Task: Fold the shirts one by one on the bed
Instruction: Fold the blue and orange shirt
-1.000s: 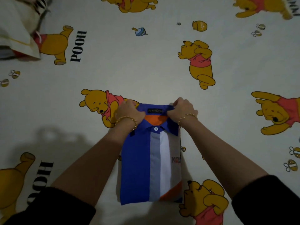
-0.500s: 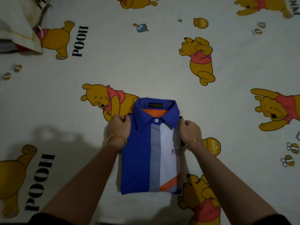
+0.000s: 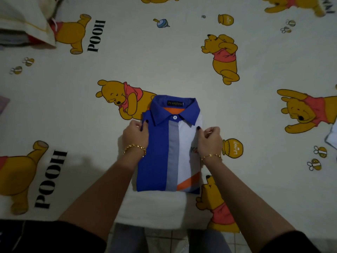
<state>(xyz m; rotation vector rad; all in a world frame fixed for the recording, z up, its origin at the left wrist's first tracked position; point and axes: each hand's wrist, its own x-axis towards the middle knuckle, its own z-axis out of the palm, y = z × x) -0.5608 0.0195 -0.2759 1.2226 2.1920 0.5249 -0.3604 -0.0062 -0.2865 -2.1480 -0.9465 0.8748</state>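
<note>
A blue, grey and white collared shirt with an orange stripe lies folded into a neat rectangle, collar away from me, on the cartoon-bear bed sheet. My left hand pinches the shirt's left edge just below the collar, thumb on top. At the right edge my right hand pinches the white side at the same height. Both wrists wear gold bracelets.
A cream pillow or bag over dark and red cloth sits at the far left corner. A white garment edge shows at the right border, a pale purple cloth at the left. The bed's near edge is below the shirt.
My hands slid from the collar down to the shirt's two side edges and now pinch them. The shirt has stayed in place, folded.
</note>
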